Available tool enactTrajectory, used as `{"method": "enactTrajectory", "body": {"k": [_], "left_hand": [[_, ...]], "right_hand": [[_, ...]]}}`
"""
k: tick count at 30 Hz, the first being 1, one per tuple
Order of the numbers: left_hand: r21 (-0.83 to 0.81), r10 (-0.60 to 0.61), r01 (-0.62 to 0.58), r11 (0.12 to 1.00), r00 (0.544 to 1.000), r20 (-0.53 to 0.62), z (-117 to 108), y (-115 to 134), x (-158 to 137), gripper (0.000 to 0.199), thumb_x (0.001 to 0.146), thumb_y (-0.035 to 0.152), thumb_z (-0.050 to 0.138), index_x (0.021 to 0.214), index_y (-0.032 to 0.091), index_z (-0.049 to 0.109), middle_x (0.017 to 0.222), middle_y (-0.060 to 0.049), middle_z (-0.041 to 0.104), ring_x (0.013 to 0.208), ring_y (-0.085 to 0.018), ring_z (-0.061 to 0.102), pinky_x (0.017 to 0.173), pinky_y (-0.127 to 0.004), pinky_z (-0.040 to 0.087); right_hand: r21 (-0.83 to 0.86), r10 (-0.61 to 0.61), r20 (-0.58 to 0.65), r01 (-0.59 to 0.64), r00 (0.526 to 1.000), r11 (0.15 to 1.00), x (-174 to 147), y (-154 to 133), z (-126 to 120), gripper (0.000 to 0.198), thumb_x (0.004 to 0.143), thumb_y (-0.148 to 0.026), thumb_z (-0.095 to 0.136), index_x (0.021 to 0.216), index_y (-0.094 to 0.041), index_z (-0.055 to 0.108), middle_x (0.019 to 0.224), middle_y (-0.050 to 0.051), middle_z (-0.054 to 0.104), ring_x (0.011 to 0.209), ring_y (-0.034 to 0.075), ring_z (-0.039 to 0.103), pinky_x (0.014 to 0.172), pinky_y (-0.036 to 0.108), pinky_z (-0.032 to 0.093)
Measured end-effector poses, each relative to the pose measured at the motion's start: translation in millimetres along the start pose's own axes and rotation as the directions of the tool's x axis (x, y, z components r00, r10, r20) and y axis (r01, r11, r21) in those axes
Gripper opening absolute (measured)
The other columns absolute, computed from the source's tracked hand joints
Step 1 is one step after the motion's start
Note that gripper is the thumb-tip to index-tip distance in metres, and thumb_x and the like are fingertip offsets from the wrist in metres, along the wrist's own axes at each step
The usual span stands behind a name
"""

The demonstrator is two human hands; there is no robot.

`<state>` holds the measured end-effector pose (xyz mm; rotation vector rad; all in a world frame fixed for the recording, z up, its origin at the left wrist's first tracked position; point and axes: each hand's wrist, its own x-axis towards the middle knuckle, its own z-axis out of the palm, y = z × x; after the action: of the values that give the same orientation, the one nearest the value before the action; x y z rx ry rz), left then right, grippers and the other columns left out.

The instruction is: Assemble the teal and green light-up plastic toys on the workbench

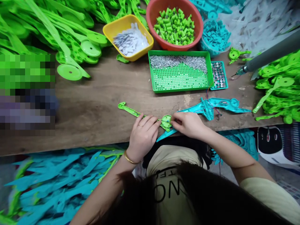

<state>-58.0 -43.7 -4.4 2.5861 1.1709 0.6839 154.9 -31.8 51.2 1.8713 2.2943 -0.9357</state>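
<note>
My left hand lies over the middle of a light green plastic piece, its fingers bent and pressing on the long narrow arm. The piece's round, open end shows between my two hands, with a thin dark strand across it. At that round end my right hand is closed in a pinch; its fingertips hide what they hold. Under and beside the right hand lies a blue plastic shell with thin wires and small metal parts in it. Its pointed tip sticks out towards the table's front edge.
Behind the work lie a green basket of small metal pieces, a teal tray of discs, a yellow bin and a red bowl. Green parts are heaped left and right. A grey pen-shaped tool hangs at right.
</note>
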Motion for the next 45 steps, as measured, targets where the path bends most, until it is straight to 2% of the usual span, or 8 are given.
{"method": "enactTrajectory", "body": {"k": [3, 7, 16, 24, 29, 33, 38, 45], "left_hand": [[-0.027, -0.019, 0.019, 0.999, 1.0, 0.012, 1, 0, 0, 0.03, 0.088, 0.013, 0.05, 0.109, 0.019, 0.069, 0.111, -0.008, 0.071, 0.11, -0.023, 0.061, 0.111, -0.049, 0.039], [-0.055, -0.044, 0.045, 0.997, 0.999, 0.019, 1, 0, -1, 0.033, 0.088, 0.013, 0.049, 0.112, 0.022, 0.069, 0.112, -0.008, 0.071, 0.111, -0.024, 0.061, 0.111, -0.052, 0.038], [-0.013, 0.021, -0.021, 1.0, 1.0, 0.002, 3, -1, 1, 0.031, 0.086, 0.013, 0.052, 0.113, 0.017, 0.067, 0.113, -0.009, 0.07, 0.113, -0.025, 0.06, 0.112, -0.05, 0.036], [-0.059, -0.014, 0.015, 0.998, 1.0, 0.022, -2, -2, 3, 0.03, 0.086, 0.012, 0.051, 0.11, 0.021, 0.066, 0.112, -0.007, 0.07, 0.111, -0.024, 0.061, 0.111, -0.05, 0.038], [-0.13, -0.133, 0.127, 0.983, 0.99, -0.041, -1, 19, 13, 0.027, 0.086, 0.022, 0.058, 0.112, 0.017, 0.059, 0.111, -0.011, 0.067, 0.112, -0.025, 0.059, 0.11, -0.05, 0.039], [-0.105, -0.163, 0.157, 0.982, 0.985, -0.052, 11, 32, 11, 0.043, 0.083, 0.039, 0.065, 0.115, 0.014, 0.054, 0.113, -0.016, 0.062, 0.116, -0.03, 0.055, 0.109, -0.052, 0.039], [-0.044, -0.192, 0.189, 0.981, 0.977, -0.096, 17, 32, 5, 0.059, 0.08, 0.048, 0.068, 0.123, 0.011, 0.048, 0.114, -0.019, 0.06, 0.116, -0.032, 0.055, 0.107, -0.052, 0.04], [-0.013, -0.184, 0.183, 0.983, 0.98, -0.078, 17, 34, 11, 0.104, 0.075, 0.064, 0.065, 0.149, 0.005, 0.02, 0.129, -0.027, 0.055, 0.124, -0.038, 0.051, 0.107, -0.056, 0.037]], "right_hand": [[0.062, 0.078, -0.027, -0.077, 0.997, 0.995, 1, 0, -1, 0.015, 0.088, -0.03, 0.054, 0.09, -0.021, 0.066, 0.074, -0.001, 0.068, 0.066, 0.013, 0.056, 0.06, 0.025, 0.028], [0.084, 0.076, -0.082, -0.069, 0.994, 0.994, 2, 6, -1, 0.014, 0.088, -0.029, 0.055, 0.088, -0.02, 0.066, 0.077, 0.0, 0.068, 0.069, 0.013, 0.056, 0.061, 0.024, 0.03], [-0.102, -0.017, -0.213, -0.005, 0.977, 0.995, 1, 15, 5, 0.021, 0.094, -0.034, 0.05, 0.094, -0.02, 0.067, 0.096, 0.004, 0.066, 0.09, 0.017, 0.06, 0.068, 0.026, 0.033], [-0.167, 0.006, -0.203, -0.041, 0.979, 0.985, 2, 14, 7, 0.023, 0.094, -0.032, 0.047, 0.092, -0.02, 0.067, 0.096, 0.006, 0.063, 0.088, 0.018, 0.058, 0.066, 0.028, 0.032], [-0.192, -0.006, -0.187, -0.031, 0.982, 0.981, 3, 13, 7, 0.023, 0.095, -0.03, 0.046, 0.092, -0.02, 0.067, 0.099, 0.006, 0.063, 0.088, 0.018, 0.058, 0.066, 0.029, 0.032], [-0.202, -0.01, -0.181, -0.027, 0.983, 0.979, 3, 13, 8, 0.024, 0.095, -0.029, 0.045, 0.093, -0.02, 0.067, 0.1, 0.007, 0.063, 0.089, 0.019, 0.057, 0.066, 0.029, 0.032], [-0.242, -0.059, -0.188, 0.013, 0.98, 0.97, 2, 13, 9, 0.024, 0.095, -0.028, 0.045, 0.095, -0.02, 0.068, 0.1, 0.007, 0.063, 0.083, 0.018, 0.056, 0.062, 0.031, 0.027], [-0.279, -0.12, -0.121, 0.082, 0.985, 0.957, -4, 17, 6, 0.029, 0.096, -0.026, 0.042, 0.098, -0.019, 0.069, 0.098, 0.008, 0.062, 0.08, 0.018, 0.053, 0.062, 0.032, 0.024]]}}
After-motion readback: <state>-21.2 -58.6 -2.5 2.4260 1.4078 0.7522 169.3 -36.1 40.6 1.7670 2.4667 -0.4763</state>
